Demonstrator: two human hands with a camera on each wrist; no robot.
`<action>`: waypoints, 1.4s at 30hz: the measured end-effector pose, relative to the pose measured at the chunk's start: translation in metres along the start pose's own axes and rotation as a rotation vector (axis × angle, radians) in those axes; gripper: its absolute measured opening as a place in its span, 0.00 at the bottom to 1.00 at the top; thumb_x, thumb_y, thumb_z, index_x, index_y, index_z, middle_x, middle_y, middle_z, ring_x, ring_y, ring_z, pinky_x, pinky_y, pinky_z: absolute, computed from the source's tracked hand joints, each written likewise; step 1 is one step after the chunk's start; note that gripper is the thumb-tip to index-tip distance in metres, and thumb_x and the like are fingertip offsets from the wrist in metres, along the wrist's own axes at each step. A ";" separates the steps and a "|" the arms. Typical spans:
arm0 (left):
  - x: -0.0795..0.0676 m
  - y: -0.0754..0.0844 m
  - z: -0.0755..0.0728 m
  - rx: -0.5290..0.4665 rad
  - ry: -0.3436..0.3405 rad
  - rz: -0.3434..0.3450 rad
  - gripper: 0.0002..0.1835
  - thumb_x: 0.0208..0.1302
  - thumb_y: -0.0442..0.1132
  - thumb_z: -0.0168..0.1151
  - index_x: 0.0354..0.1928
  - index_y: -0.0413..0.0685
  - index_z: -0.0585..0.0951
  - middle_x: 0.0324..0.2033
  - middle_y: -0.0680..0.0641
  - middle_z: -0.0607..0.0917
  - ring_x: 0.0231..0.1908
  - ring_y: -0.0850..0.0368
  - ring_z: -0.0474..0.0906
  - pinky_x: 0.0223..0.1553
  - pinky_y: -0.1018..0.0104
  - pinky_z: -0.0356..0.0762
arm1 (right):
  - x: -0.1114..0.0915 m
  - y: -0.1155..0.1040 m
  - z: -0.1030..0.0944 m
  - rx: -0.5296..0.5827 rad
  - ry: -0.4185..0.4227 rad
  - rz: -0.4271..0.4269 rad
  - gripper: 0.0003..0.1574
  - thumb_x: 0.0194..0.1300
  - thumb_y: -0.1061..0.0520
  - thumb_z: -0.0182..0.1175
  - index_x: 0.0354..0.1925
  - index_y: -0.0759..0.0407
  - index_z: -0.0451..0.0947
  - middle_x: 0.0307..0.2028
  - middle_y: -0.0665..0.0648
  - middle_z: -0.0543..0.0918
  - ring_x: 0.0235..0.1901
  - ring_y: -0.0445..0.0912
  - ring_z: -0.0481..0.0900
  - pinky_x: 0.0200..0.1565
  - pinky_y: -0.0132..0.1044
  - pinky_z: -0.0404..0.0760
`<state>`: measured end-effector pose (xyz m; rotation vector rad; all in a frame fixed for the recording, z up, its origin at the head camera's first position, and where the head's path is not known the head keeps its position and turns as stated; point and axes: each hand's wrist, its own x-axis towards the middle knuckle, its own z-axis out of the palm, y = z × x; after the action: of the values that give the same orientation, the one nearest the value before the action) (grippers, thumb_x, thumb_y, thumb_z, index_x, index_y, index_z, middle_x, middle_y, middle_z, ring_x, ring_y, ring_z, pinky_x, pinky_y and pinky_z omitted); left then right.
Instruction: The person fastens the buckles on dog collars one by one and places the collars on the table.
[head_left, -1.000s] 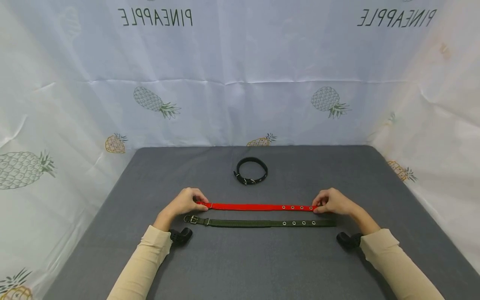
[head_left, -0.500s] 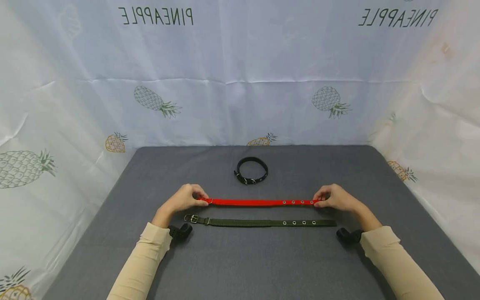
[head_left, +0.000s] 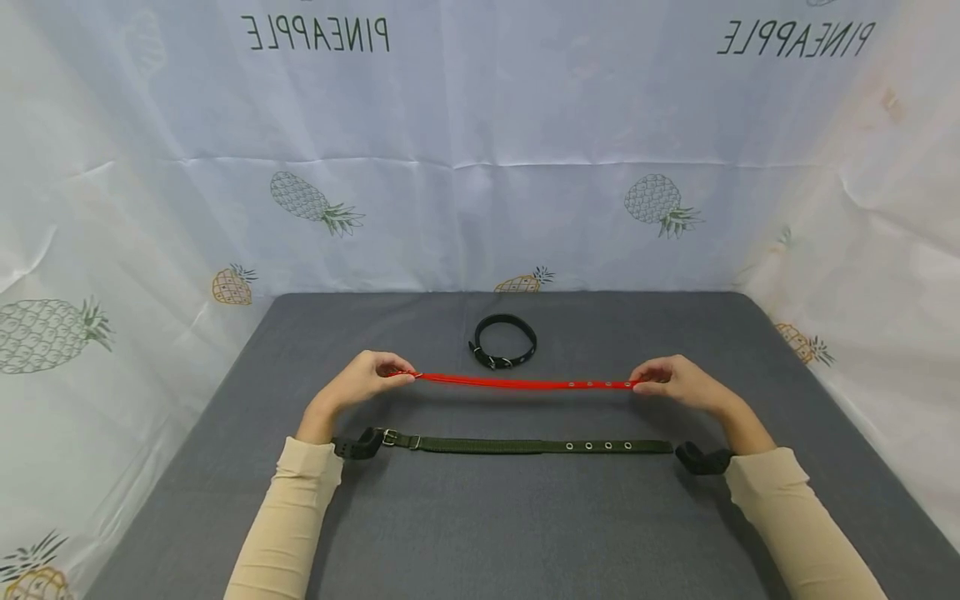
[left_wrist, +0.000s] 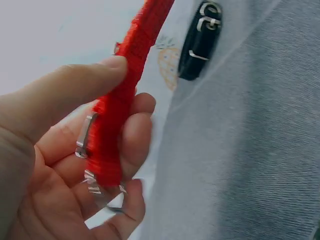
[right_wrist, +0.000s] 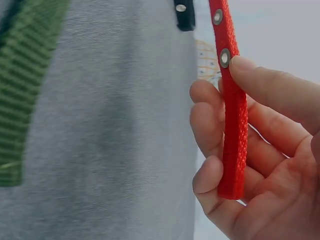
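A red webbing collar (head_left: 510, 383) is stretched level between both hands, above the grey table. My left hand (head_left: 367, 382) pinches its buckle end; in the left wrist view the thumb presses the red collar (left_wrist: 112, 130) against the fingers, and the metal buckle (left_wrist: 102, 192) and ring lie by the palm. My right hand (head_left: 678, 383) pinches the other end near the last eyelet. In the right wrist view the plain tip of the red collar (right_wrist: 234, 165) hangs past the thumb, over the curled fingers.
A green webbing collar (head_left: 487, 447) lies straight on the table (head_left: 510, 533), nearer the person than the red one. Beyond the red collar a black collar (head_left: 534, 337) lies buckled in a ring. White pineapple-print cloth (head_left: 450, 225) hangs at the back and sides.
Both hands have lifted the red collar off the table and moved it away from the person, widening the gap to the green collar. The green and black collars stay put.
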<state>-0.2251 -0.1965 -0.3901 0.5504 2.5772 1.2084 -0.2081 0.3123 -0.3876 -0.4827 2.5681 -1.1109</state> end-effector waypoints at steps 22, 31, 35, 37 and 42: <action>-0.002 0.015 -0.004 -0.040 0.278 0.052 0.13 0.68 0.41 0.59 0.48 0.41 0.83 0.25 0.45 0.82 0.22 0.64 0.71 0.24 0.71 0.62 | -0.005 -0.022 -0.012 0.036 0.264 -0.046 0.19 0.67 0.55 0.61 0.46 0.71 0.82 0.22 0.31 0.82 0.23 0.36 0.74 0.23 0.35 0.67; -0.001 0.027 -0.004 -0.054 0.350 0.086 0.13 0.66 0.39 0.62 0.49 0.41 0.81 0.26 0.43 0.83 0.22 0.66 0.74 0.23 0.71 0.62 | -0.009 -0.031 -0.013 0.102 0.358 -0.022 0.23 0.64 0.54 0.64 0.51 0.70 0.80 0.21 0.34 0.82 0.23 0.38 0.79 0.28 0.32 0.74; -0.002 0.035 -0.004 -0.071 0.369 0.104 0.14 0.65 0.39 0.63 0.49 0.40 0.80 0.27 0.38 0.84 0.21 0.67 0.75 0.23 0.71 0.62 | -0.010 -0.038 -0.012 0.128 0.407 -0.047 0.22 0.64 0.54 0.64 0.52 0.68 0.80 0.26 0.32 0.82 0.26 0.36 0.79 0.30 0.29 0.78; -0.002 0.040 -0.003 -0.090 0.369 0.111 0.14 0.65 0.39 0.63 0.49 0.40 0.80 0.27 0.35 0.83 0.21 0.67 0.74 0.23 0.72 0.63 | -0.009 -0.040 -0.011 0.134 0.425 -0.063 0.21 0.64 0.55 0.64 0.52 0.66 0.80 0.30 0.30 0.82 0.28 0.35 0.80 0.32 0.28 0.80; 0.000 0.045 0.000 -0.140 0.365 0.129 0.14 0.64 0.38 0.64 0.49 0.39 0.80 0.28 0.32 0.82 0.21 0.67 0.73 0.24 0.73 0.65 | -0.007 -0.046 -0.007 0.176 0.465 -0.141 0.16 0.64 0.59 0.63 0.49 0.63 0.82 0.31 0.28 0.83 0.28 0.33 0.77 0.31 0.26 0.78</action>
<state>-0.2146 -0.1707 -0.3550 0.5134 2.7511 1.6557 -0.1959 0.2906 -0.3477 -0.4041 2.8128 -1.6508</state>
